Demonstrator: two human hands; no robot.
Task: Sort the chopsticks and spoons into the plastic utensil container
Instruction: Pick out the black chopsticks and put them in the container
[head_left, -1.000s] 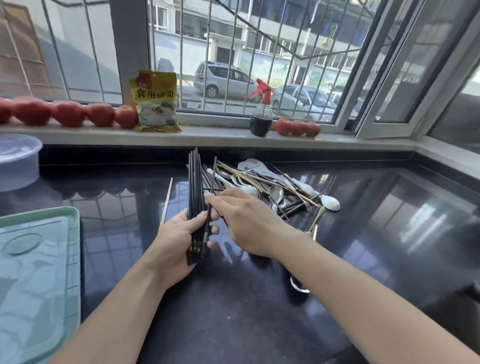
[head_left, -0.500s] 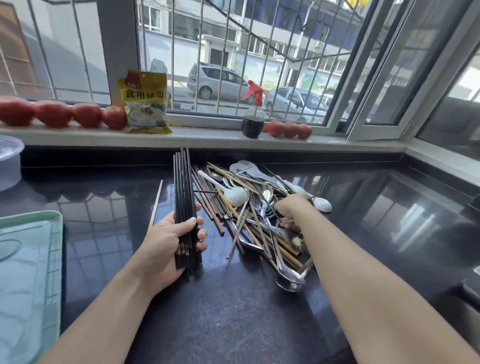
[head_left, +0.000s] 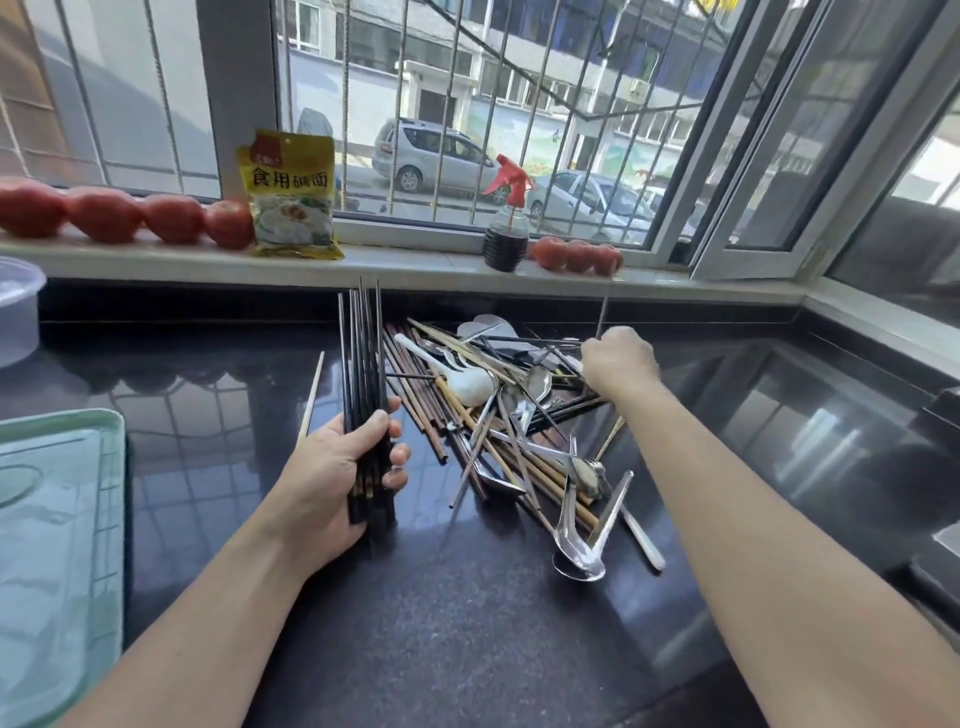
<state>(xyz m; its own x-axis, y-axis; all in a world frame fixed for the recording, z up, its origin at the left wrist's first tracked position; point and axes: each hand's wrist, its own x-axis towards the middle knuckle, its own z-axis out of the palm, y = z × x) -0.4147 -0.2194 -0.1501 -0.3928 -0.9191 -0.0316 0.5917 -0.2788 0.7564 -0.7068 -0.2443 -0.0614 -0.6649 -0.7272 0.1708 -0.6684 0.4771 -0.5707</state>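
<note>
My left hand (head_left: 332, 483) grips a bundle of black chopsticks (head_left: 361, 358), held upright with the tips pointing away from me. To its right lies a mixed pile of utensils (head_left: 498, 421) on the black counter: brown and bamboo chopsticks, metal spoons and a white ceramic spoon (head_left: 462, 382). My right hand (head_left: 618, 361) is at the far right side of the pile, fingers curled round a thin metal chopstick (head_left: 601, 314) that sticks up toward the window. A single pale chopstick (head_left: 310, 397) lies left of the bundle.
A pale green plastic tray (head_left: 57, 545) lies at the left edge. A clear plastic tub (head_left: 18, 306) stands at the far left. On the windowsill are tomatoes (head_left: 124, 213), a yellow packet (head_left: 291, 195), a dark spray bottle (head_left: 506, 228) and more tomatoes (head_left: 579, 254).
My right hand left the black bundle, moved right across the pile and lifted one thin metal chopstick at its far side. My left hand kept the black chopsticks.
</note>
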